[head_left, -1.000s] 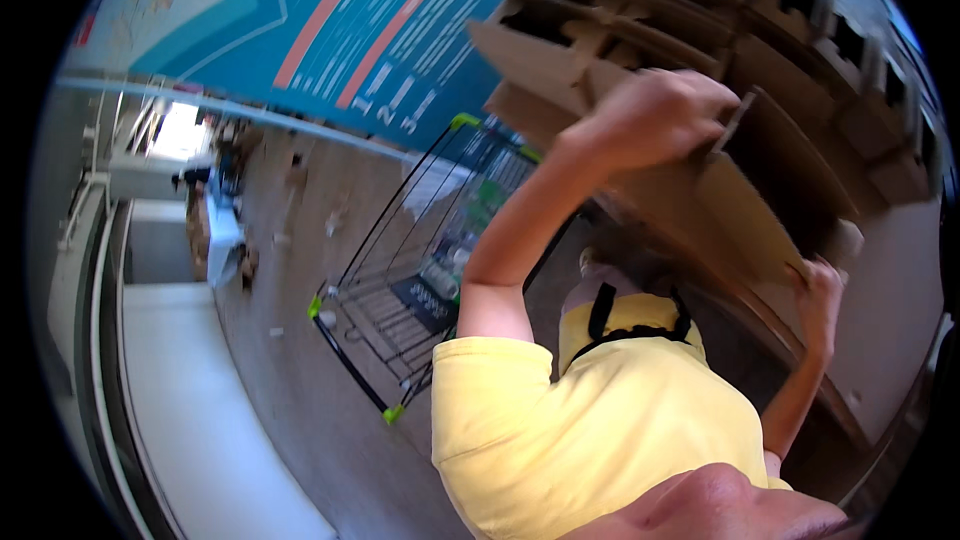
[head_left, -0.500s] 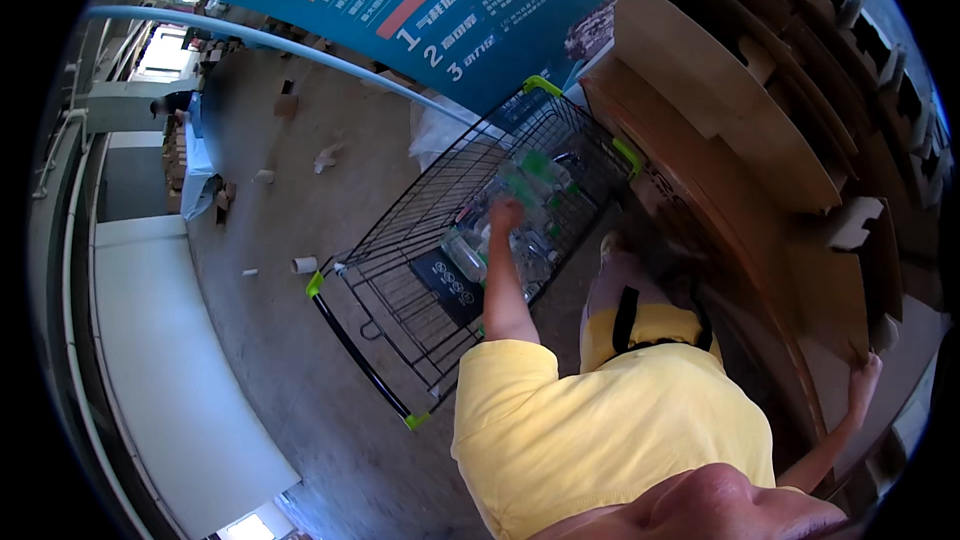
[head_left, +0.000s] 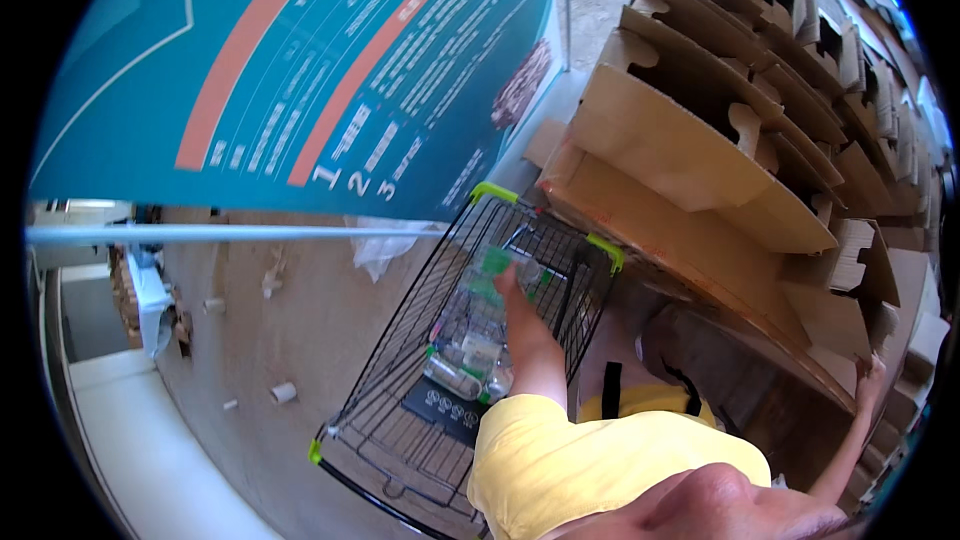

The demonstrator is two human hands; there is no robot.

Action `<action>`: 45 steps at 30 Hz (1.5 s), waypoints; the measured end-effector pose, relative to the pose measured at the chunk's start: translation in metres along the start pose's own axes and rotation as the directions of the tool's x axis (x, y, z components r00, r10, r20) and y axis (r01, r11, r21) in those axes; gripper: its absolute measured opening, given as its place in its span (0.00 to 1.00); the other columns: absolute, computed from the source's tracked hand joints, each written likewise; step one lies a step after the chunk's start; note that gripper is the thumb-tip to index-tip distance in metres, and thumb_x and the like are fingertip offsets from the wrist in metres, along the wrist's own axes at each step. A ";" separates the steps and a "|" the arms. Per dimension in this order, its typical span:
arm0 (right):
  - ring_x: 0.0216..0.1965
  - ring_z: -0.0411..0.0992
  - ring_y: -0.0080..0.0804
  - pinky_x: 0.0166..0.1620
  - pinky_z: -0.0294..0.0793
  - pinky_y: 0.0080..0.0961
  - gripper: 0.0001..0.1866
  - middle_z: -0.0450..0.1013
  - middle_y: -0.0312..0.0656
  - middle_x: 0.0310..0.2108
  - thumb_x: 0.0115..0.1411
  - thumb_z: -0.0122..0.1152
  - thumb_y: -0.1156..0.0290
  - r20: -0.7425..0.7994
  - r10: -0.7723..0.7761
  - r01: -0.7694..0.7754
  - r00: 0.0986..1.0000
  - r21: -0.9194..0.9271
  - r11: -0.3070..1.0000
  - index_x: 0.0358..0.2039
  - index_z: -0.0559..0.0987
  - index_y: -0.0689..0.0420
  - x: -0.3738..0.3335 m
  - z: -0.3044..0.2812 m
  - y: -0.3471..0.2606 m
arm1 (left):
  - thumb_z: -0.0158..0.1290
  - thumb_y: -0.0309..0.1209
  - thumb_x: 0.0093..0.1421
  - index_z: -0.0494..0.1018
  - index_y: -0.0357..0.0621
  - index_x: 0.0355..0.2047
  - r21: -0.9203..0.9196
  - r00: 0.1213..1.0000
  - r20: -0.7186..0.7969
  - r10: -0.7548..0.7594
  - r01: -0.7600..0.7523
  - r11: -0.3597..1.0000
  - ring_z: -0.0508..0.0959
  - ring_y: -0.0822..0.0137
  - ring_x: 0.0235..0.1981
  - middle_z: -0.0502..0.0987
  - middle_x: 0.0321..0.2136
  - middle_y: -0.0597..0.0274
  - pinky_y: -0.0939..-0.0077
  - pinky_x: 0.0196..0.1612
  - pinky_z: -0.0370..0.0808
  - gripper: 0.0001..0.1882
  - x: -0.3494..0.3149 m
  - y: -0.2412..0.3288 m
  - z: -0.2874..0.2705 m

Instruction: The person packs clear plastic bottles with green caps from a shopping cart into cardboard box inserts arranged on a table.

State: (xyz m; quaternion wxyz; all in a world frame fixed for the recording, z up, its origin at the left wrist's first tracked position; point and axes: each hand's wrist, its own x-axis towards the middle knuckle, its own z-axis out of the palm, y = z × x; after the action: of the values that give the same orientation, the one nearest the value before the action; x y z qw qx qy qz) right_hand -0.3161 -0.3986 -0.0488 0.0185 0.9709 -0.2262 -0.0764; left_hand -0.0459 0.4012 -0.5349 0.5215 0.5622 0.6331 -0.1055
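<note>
A black wire shopping cart with bright green corners stands in front of me at a slant. Inside it lie several clear plastic containers, some with green parts. My left hand reaches down into the cart's far half, its fingers closed at a clear container with a green top; the fingertips are partly hidden. Out to the right, my right hand has its fingers curled around the edge of a brown cardboard piece on the near side of a large cardboard stack.
Slotted cardboard boxes rise in rows along the right, close to the cart's far end. A large teal printed board on a pale metal frame stands beyond the cart. White plastic film and a paper roll lie on the floor at left.
My view has shifted, so the board looks larger and the cart sits lower. My left hand has moved toward the cart's far end, to the green-topped container. My right hand stays at the cardboard.
</note>
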 end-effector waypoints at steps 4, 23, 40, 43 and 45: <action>0.53 0.64 0.48 0.56 0.61 0.38 0.20 0.68 0.53 0.50 0.58 0.61 0.66 -0.092 0.087 -0.082 0.992 0.053 0.995 0.49 0.72 0.58 -0.016 0.007 -0.003 | 0.70 0.48 0.36 0.65 0.20 0.49 0.076 0.997 -0.050 0.060 -0.056 0.996 0.76 0.47 0.46 0.71 0.49 0.37 0.62 0.50 0.73 0.49 0.009 0.012 0.018; 0.55 0.64 0.53 0.55 0.64 0.43 0.17 0.68 0.50 0.45 0.53 0.64 0.77 -0.399 -0.171 0.216 0.901 0.070 0.974 0.42 0.70 0.57 -0.016 0.026 -0.051 | 0.52 0.45 0.56 0.68 0.40 0.42 -0.735 0.845 0.411 0.343 0.085 0.673 0.74 0.54 0.40 0.73 0.40 0.54 0.54 0.45 0.73 0.22 -0.128 0.042 -0.131; 0.45 0.72 0.39 0.63 0.57 0.45 0.09 0.75 0.44 0.31 0.42 0.66 0.79 -0.475 -0.200 0.373 0.857 0.303 0.877 0.27 0.77 0.60 -0.004 -0.068 -0.120 | 0.66 0.51 0.42 0.60 0.42 0.50 -0.648 -0.546 0.468 0.695 0.323 0.690 0.72 0.64 0.36 0.71 0.32 0.58 0.66 0.44 0.68 0.42 -0.754 0.140 0.049; 0.48 0.71 0.39 0.64 0.55 0.45 0.05 0.76 0.43 0.32 0.46 0.61 0.81 -0.522 -0.209 0.408 0.827 0.301 0.862 0.26 0.77 0.60 -0.010 -0.061 -0.118 | 0.67 0.41 0.40 0.61 0.41 0.52 -0.817 -0.703 0.524 0.481 -0.254 0.518 0.75 0.60 0.39 0.73 0.38 0.54 0.63 0.49 0.71 0.41 -0.813 0.115 0.084; 0.45 0.72 0.37 0.63 0.58 0.45 0.04 0.76 0.43 0.30 0.46 0.62 0.78 -0.561 -0.215 0.449 0.799 0.320 0.834 0.25 0.76 0.60 -0.009 -0.056 -0.116 | 0.68 0.38 0.38 0.64 0.40 0.51 -0.770 -0.741 0.639 0.208 -0.615 0.171 0.76 0.62 0.42 0.75 0.39 0.56 0.66 0.48 0.72 0.40 -0.832 0.103 0.109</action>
State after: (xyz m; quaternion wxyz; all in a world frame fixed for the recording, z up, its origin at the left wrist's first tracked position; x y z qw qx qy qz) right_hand -0.2649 -0.2908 0.0001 -0.1556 0.9596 -0.0458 0.2301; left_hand -0.0481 -0.1422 0.1123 0.5921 0.5854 -0.5204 -0.1895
